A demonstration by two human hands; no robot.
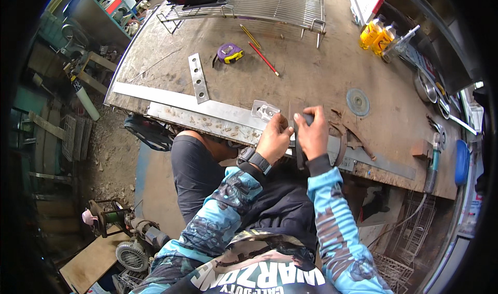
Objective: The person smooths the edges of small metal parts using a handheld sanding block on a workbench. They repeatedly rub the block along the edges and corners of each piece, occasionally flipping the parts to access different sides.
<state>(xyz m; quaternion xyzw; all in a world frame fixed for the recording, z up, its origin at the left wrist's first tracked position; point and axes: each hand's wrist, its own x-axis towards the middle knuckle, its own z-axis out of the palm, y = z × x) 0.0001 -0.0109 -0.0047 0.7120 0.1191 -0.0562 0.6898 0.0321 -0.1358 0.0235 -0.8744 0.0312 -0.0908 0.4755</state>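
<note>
My left hand (275, 140) is at the table's near edge with thumb and fingertips pressed together. What lies in that pinch is too small to make out. Close beside it, my right hand (313, 136) is closed around a dark, narrow object (300, 151), mostly hidden by the fingers, so its kind does not show. A small shiny clear-and-silver piece (263, 110) lies just beyond my left fingertips. Under and beside the hands runs a long flat metal bar (181, 98) along the table edge. A rusty curved metal tool (342, 138) lies right of my right hand.
On the wooden table (290, 76) lie a strip with holes (197, 79), a purple-yellow tape measure (229, 53), a red pencil (264, 59), a yellow pencil (250, 37) and a disc (358, 102). A wire rack (270, 3) stands behind; an angle grinder (433, 162) and yellow bottles (376, 37) are right.
</note>
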